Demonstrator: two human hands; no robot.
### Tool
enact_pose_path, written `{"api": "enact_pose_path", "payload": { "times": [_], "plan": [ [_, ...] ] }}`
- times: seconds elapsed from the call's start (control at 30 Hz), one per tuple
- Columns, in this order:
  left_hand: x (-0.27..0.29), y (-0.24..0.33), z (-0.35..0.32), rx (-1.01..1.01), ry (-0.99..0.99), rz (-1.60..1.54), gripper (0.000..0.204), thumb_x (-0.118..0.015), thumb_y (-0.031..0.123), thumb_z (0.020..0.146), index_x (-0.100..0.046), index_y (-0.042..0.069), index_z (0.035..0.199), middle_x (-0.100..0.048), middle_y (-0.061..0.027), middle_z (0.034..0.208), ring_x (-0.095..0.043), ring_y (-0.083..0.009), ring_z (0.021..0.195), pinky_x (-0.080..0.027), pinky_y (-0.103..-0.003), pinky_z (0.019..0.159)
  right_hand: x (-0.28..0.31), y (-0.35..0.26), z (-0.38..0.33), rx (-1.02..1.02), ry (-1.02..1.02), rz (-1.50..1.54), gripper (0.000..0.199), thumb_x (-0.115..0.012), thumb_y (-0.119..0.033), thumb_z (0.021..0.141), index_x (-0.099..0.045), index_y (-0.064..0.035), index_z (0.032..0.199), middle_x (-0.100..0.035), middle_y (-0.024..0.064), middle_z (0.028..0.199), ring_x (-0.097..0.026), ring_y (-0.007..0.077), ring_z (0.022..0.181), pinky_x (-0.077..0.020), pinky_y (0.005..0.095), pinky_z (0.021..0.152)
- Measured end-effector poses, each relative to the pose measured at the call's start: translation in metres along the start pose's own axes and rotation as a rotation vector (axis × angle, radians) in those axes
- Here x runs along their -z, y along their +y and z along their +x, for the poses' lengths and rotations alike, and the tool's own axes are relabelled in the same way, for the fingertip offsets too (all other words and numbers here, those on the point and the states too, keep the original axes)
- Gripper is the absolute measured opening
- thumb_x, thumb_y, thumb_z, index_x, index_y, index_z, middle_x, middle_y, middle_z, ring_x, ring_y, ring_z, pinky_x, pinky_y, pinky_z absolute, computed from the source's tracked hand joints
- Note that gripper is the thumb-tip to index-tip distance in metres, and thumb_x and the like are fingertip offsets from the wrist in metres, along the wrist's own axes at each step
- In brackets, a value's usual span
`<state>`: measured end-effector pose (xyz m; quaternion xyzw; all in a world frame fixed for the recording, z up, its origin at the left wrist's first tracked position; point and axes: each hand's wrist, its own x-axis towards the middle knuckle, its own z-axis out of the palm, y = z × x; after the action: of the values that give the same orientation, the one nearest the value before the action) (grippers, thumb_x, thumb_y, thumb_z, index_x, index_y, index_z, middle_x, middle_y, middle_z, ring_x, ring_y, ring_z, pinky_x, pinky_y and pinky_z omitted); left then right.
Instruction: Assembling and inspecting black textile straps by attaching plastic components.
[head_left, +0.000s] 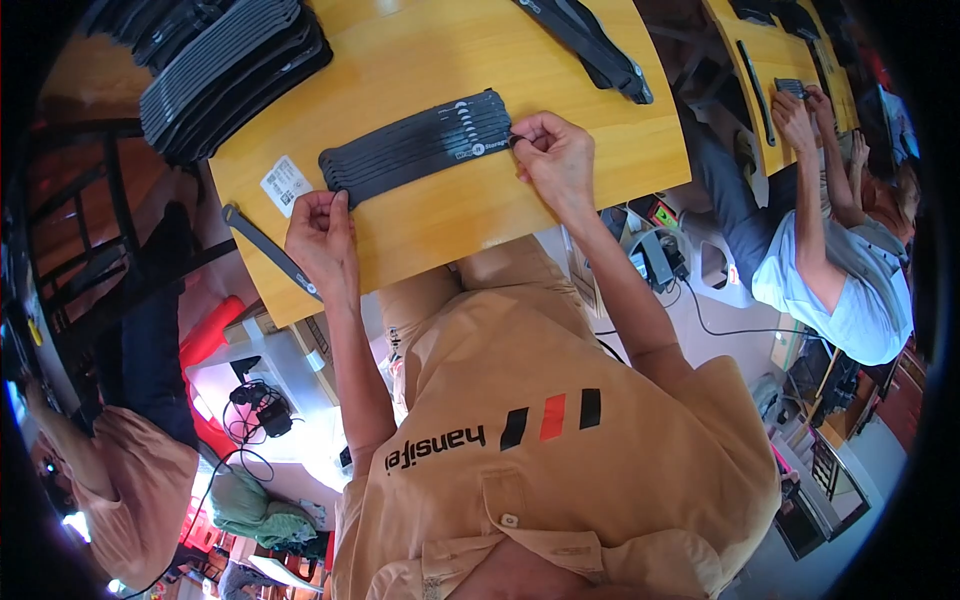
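Several black straps [415, 148] lie side by side in an overlapping row on the yellow table, white print showing near their right ends. At the row's left end, my left hand [325, 238] is closed, thumb and fingers pinching the tip of the nearest strap. My right hand [557, 165] is closed on that strap's other end, just past the row's right edge. Between the two hands the strap lies straight along the near side of the row. A white printed label [286, 184] rests beside my left hand.
A single black strap [268, 250] lies near the table's left edge. Thick stacks of black straps [240, 80] fill the far left, and another bundle [590, 50] lies far right. At a second table [790, 65] on the right, a co-worker's hands [797, 120] handle similar straps.
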<state>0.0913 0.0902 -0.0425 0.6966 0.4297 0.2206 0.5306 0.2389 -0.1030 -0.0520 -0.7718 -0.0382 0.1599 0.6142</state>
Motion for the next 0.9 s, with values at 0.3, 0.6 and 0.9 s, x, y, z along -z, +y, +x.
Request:
{"api": "enact_pose_path", "payload": {
  "times": [0.3,0.6,0.9],
  "plan": [
    [0.003,-0.001,0.002,-0.088,-0.009,0.115,0.011,-0.063,0.006,0.080,-0.055,-0.001,0.079,-0.053,-0.0009,0.060,-0.046,-0.0054,0.050,-0.037,-0.020,0.045,0.002,-0.001,0.000,0.057,-0.012,-0.030,0.008,-0.054,0.005,0.071,-0.059,0.0028,0.077,-0.054,0.0018,0.059,-0.049,0.0062,0.044,-0.0406,0.0194,0.038],
    [0.001,0.011,-0.025,-0.383,0.084,0.263,0.027,-0.063,0.007,0.078,-0.055,0.000,0.103,-0.057,-0.0118,0.096,-0.056,-0.0173,0.070,-0.047,-0.028,0.061,0.019,0.000,-0.018,0.416,0.054,-0.164,0.018,-0.051,0.009,0.068,-0.061,0.0035,0.082,-0.056,0.0082,0.072,-0.056,0.0179,0.061,-0.0484,0.0289,0.057],
    [-0.046,0.018,-0.057,-0.799,-0.260,0.853,0.063,-0.058,0.037,0.080,-0.036,0.013,0.133,-0.033,-0.0144,0.135,-0.027,-0.0319,0.127,-0.020,-0.049,0.102,0.010,0.000,-0.033,0.837,-0.137,-0.677,0.046,-0.052,0.008,0.065,-0.055,-0.0012,0.111,-0.050,0.0135,0.107,-0.046,0.0301,0.100,-0.0412,0.0363,0.084]
  ]
}}
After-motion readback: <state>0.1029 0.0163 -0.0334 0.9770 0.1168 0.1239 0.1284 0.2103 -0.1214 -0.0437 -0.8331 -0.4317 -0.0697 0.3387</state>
